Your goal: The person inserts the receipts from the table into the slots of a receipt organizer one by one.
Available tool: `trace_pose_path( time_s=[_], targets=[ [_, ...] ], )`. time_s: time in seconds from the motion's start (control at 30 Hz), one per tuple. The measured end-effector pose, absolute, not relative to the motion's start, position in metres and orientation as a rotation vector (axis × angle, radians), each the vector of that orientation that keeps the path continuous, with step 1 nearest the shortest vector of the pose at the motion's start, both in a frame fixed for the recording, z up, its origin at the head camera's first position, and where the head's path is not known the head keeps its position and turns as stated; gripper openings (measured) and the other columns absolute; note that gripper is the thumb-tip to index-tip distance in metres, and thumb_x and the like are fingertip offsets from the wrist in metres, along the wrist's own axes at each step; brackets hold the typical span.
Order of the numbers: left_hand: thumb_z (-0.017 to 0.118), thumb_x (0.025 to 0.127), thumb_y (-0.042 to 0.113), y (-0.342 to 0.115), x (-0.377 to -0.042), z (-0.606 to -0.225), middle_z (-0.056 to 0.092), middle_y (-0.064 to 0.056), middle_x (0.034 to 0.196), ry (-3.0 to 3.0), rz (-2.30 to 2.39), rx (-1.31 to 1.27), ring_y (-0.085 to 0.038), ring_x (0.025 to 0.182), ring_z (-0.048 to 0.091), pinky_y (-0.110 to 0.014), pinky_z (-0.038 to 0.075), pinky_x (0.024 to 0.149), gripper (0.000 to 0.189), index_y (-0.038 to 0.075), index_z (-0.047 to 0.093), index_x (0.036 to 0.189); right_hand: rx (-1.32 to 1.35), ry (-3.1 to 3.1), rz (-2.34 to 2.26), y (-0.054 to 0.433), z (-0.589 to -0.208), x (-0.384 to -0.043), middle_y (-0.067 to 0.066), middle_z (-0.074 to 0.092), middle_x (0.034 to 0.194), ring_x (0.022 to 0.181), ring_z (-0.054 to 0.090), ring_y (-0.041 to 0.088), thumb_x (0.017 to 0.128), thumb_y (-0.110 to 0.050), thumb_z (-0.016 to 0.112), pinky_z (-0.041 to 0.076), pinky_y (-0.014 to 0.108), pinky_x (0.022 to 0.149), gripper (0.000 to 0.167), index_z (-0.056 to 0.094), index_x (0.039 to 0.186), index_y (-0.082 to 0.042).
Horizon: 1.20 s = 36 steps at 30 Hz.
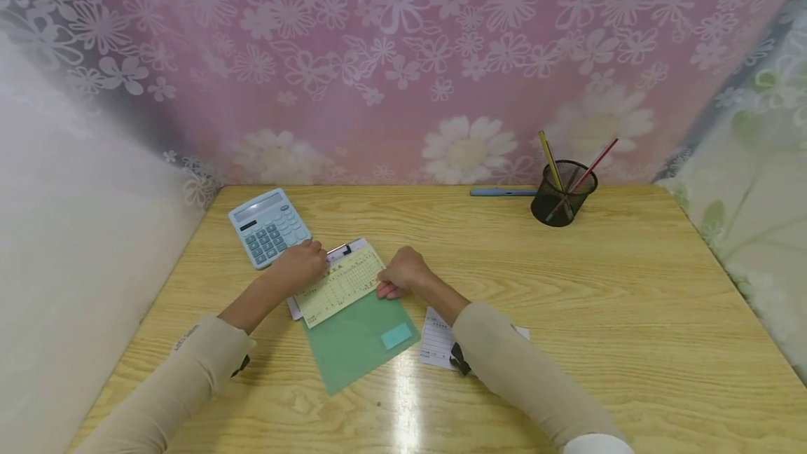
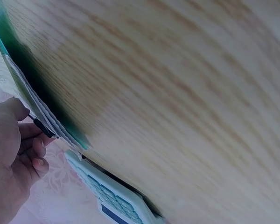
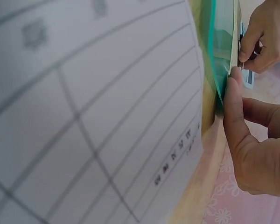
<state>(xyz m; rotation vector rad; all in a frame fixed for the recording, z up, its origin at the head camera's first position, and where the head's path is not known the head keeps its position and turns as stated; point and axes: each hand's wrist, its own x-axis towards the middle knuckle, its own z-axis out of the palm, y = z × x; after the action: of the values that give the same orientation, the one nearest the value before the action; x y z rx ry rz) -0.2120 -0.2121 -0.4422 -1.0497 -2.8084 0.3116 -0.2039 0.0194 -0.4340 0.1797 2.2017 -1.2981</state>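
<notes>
A green clipboard folder point(image 1: 353, 352) lies tilted on the table, with a light blue label point(image 1: 396, 336) near its lower right corner. A yellow printed form point(image 1: 343, 287) covers its upper part, over white sheets point(image 1: 293, 308) that show at the left. At the top edge is a clip point(image 1: 340, 251) with a metal bar and black end. My left hand point(image 1: 298, 268) pinches that black clip point(image 2: 44, 128) between thumb and curled fingers. On the other side, my right hand point(image 1: 402, 273) pinches the right edge of the yellow form, fingertips close against the green folder point(image 3: 218, 51).
A light blue calculator point(image 1: 270, 226) sits just beyond my left hand. White lined slips point(image 1: 436, 339) lie under my right forearm. At the back right stands a black mesh cup point(image 1: 563, 195) with pencils, beside a blue pen point(image 1: 502, 192). A patterned wall borders the table's back.
</notes>
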Motion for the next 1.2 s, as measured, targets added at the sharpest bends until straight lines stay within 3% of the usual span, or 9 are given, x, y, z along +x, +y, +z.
trace_pose_path(
  time_s=[0.37, 0.6, 1.2],
  targets=[
    [0.063, 0.087, 0.012, -0.215, -0.214, -0.447, 0.06, -0.008, 0.077, -2.771, 0.3, -1.055, -0.02, 0.068, 0.052, -0.032, 0.048, 0.063, 0.014, -0.001, 0.067, 0.085, 0.228, 2.164, -1.301, 0.015, -0.426, -0.207, 0.01, 0.071, 0.068, 0.06, 0.071, 0.016, 0.09, -0.007, 0.063, 0.057, 0.024, 0.059, 0.014, 0.066, 0.082, 0.004],
    [0.062, 0.087, 0.011, -0.215, -0.214, -0.448, 0.059, -0.009, 0.076, -2.782, 0.237, -1.028, -0.02, 0.066, 0.05, -0.032, 0.047, 0.06, 0.014, -0.002, 0.066, 0.085, 0.219, 2.183, -1.343, 0.012, -0.432, -0.21, 0.015, 0.072, 0.075, 0.068, 0.073, 0.022, 0.089, -0.006, 0.064, 0.058, 0.028, 0.064, 0.014, 0.068, 0.083, 0.006],
    [0.061, 0.088, 0.011, -0.214, -0.215, -0.447, 0.058, -0.008, 0.074, -2.783, 0.228, -1.028, -0.02, 0.064, 0.05, -0.032, 0.047, 0.058, 0.014, -0.001, 0.065, 0.082, 0.179, 2.193, -1.387, 0.004, -0.431, -0.211, 0.015, 0.072, 0.073, 0.065, 0.072, 0.022, 0.089, -0.004, 0.063, 0.057, 0.027, 0.06, 0.016, 0.069, 0.078, 0.006]
  ],
)
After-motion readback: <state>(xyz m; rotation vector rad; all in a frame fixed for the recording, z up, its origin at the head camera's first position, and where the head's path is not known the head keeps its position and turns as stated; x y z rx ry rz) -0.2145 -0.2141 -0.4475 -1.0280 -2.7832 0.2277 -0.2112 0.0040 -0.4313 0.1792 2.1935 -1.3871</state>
